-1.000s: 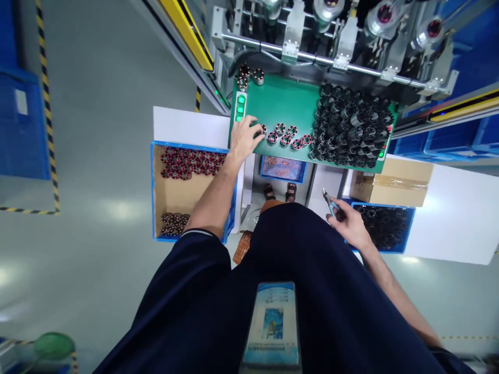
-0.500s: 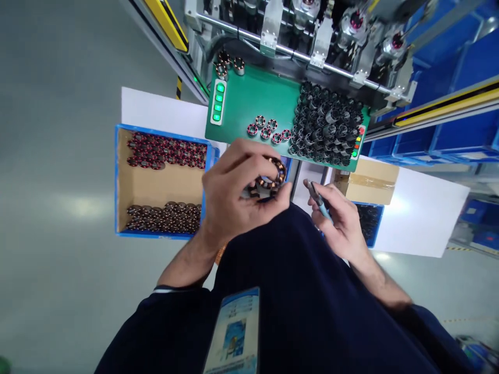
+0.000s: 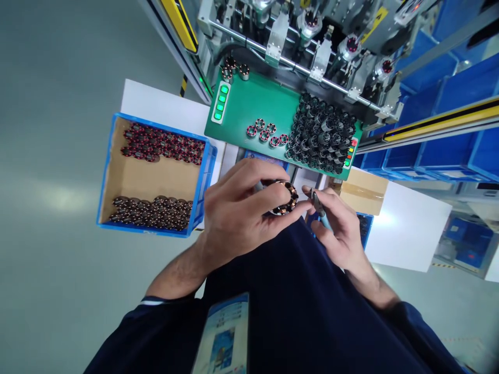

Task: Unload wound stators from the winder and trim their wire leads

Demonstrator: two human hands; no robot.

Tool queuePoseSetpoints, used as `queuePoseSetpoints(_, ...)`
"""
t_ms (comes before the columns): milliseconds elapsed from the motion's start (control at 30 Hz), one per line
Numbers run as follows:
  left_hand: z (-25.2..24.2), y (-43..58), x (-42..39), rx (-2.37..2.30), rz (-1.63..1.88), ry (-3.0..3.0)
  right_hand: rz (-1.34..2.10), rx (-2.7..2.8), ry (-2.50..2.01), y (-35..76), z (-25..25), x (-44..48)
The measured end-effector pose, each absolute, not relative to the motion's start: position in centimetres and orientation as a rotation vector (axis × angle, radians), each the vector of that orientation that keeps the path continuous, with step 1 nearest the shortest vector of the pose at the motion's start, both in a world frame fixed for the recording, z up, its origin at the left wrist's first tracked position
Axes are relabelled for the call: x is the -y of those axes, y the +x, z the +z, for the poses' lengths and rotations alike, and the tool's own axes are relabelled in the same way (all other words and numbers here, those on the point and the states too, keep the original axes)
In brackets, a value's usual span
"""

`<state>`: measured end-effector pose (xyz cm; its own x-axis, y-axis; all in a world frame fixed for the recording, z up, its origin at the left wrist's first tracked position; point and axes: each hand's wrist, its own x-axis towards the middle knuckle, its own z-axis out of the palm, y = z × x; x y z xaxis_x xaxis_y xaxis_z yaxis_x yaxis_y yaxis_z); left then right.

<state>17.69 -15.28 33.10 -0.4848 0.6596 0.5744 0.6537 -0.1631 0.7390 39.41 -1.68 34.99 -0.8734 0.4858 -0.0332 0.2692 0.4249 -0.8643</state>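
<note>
My left hand (image 3: 237,213) is closed around a motor stator (image 3: 289,201), a dark ring with copper windings; the fingers hide much of it, and whether a second part sits behind it I cannot tell. Close by on the right, my right hand (image 3: 345,228) grips small cutting pliers (image 3: 321,212) with a light blue handle. Their jaws point up and left, near my left fingertips. Beyond both hands, several stators with pink-red marks (image 3: 264,136) stand on the green work surface (image 3: 268,96), beside a dense group of black ring parts (image 3: 322,132).
To the left is a blue-rimmed box (image 3: 102,182) with rows of stators. A machine with a metal rail (image 3: 290,58) spans the back. A cardboard box (image 3: 364,189) and a white table (image 3: 407,226) lie to the right. Yellow-striped posts (image 3: 181,26) flank the machine.
My left hand has shifted right with the stator and turned it, bringing it nearer the pliers. My right hand keeps its grip on the pliers. The camera view has tilted slightly.
</note>
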Motion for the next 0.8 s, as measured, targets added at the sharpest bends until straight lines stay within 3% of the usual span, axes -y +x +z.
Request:
queuePoseSetpoints(433,32.8,18.5,15.9,-2.089,1.689,1.659,1.335,2.460,-0.713,40.1,34.6,2.1)
queuePoseSetpoints(533,30.3,19.1,16.3,-2.147,1.630,1.565,1.423,2.441,-0.787,40.1,31.5,2.0)
queuePoseSetpoints(667,23.4,19.6,17.2,-2.224,1.416,1.268,1.694,2.454,-1.081,39.2,24.1,1.6)
queuePoseSetpoints(800,17.5,19.3,18.3,-2.058,1.359,0.774,1.652,2.526,-1.235,38.5,18.8,1.2)
